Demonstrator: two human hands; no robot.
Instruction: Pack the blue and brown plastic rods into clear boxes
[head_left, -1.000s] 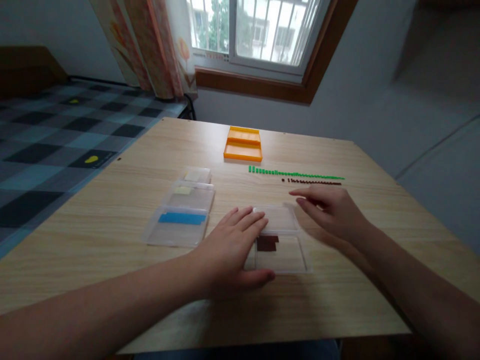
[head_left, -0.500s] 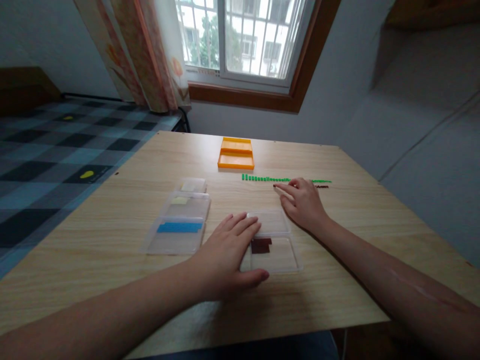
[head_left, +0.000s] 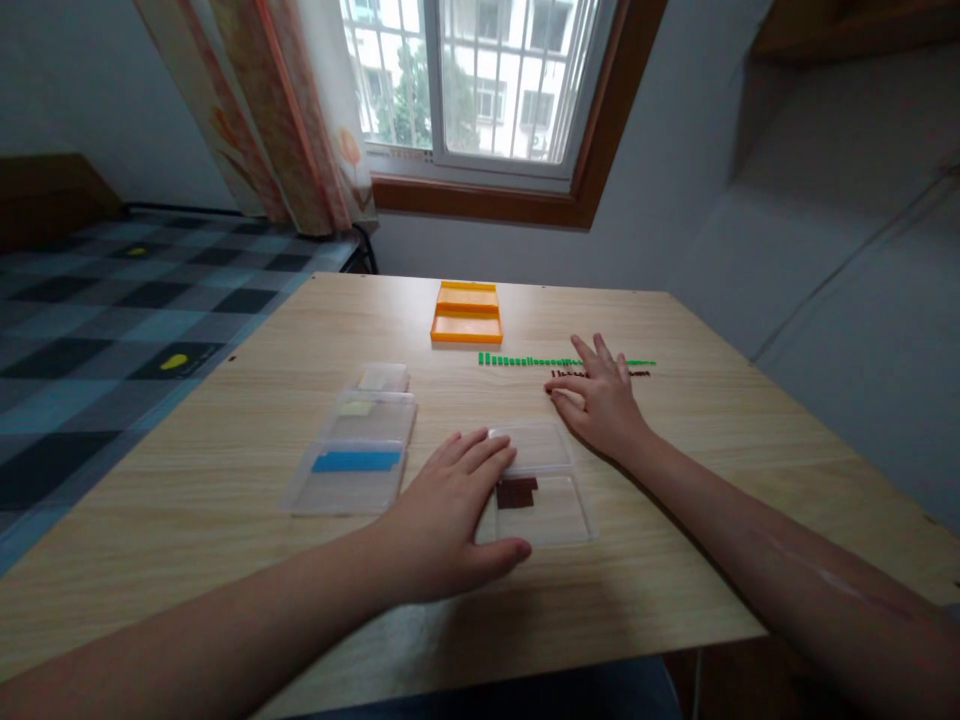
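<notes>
My left hand [head_left: 457, 510] lies flat with fingers stretched out over the left edge of an open clear plastic case [head_left: 551, 520]. Dark-brown tiles [head_left: 517, 492] are packed together in the case's near half. Farther off, my right hand [head_left: 604, 405] pinches a small dark-brown tile between thumb and index fingertip, low over the table; its other fingers are spread. Just beyond that pinch begins a line of small brown tiles [head_left: 640, 374], partly hidden by the hand. A row of small green tiles [head_left: 517, 361] runs behind it, larger at its left end, and passes behind my fingers.
On the left lies another open clear case [head_left: 345, 490] holding a blue strip of tiles [head_left: 356, 461] and a pale yellow piece [head_left: 355, 408]. A smaller clear box [head_left: 384, 378] adjoins it. An open orange case [head_left: 466, 342] sits near the wooden table's [head_left: 247, 440] far edge.
My right hand has drawn slightly nearer, and its outer fingers have spread and lifted. Brown tiles beyond its index finger now show. The left hand stays on the case; the view has shifted a little.
</notes>
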